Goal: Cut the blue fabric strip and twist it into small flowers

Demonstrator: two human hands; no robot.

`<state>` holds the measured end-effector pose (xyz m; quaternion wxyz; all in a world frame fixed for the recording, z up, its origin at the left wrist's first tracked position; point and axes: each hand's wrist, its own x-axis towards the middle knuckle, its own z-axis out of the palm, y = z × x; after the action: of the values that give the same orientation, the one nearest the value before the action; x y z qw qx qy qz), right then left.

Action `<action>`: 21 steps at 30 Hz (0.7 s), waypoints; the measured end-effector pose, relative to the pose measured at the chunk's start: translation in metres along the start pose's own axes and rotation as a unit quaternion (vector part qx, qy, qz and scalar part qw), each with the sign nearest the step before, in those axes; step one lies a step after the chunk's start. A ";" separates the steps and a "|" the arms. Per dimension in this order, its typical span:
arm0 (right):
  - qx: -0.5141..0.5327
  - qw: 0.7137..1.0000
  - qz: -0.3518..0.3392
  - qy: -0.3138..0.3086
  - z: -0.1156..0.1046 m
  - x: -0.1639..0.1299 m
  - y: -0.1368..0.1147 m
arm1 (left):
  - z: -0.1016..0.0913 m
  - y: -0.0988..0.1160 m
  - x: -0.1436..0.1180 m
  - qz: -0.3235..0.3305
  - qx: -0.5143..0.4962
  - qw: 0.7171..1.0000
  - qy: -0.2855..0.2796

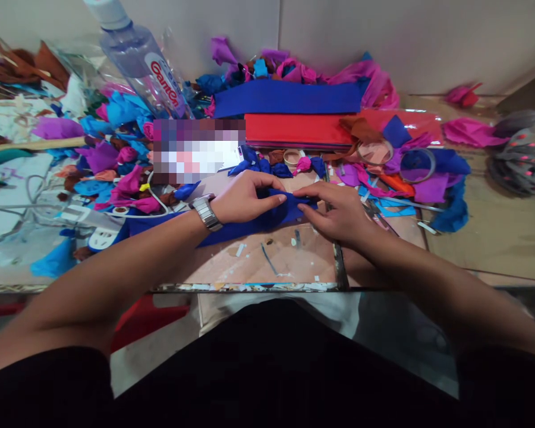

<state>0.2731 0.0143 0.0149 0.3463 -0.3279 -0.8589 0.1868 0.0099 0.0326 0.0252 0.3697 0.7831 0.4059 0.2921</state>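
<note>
A long strip of dark blue cloth-like material (232,230) lies across the worktable in front of me, and its right end is bunched up between my hands. My left hand (245,199), with a metal watch (206,213) at the wrist, pinches the bunched part between thumb and fingers. From the other side my right hand (339,213) closes thumb and fingertips on the narrow end of the same strip. Just behind the hands lie small twisted blue and pink pieces (303,164).
Behind are a folded blue strip (289,98) and red sheets (298,129). Tape rolls (417,165) lie among scraps at right. At left stand a clear bottle (138,65), a lit, blurred-out screen (200,157) and a white power strip (103,238). The table edge (258,287) is near my body.
</note>
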 end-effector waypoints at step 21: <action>0.039 0.994 -0.087 0.057 0.005 -0.001 0.000 | -0.001 0.025 -0.001 0.000 0.012 1.000 -0.027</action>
<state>0.2699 0.0133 0.0105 0.4224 -0.2486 -0.8549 0.1702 0.0193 0.0216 0.0458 0.3706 0.7951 0.3997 0.2661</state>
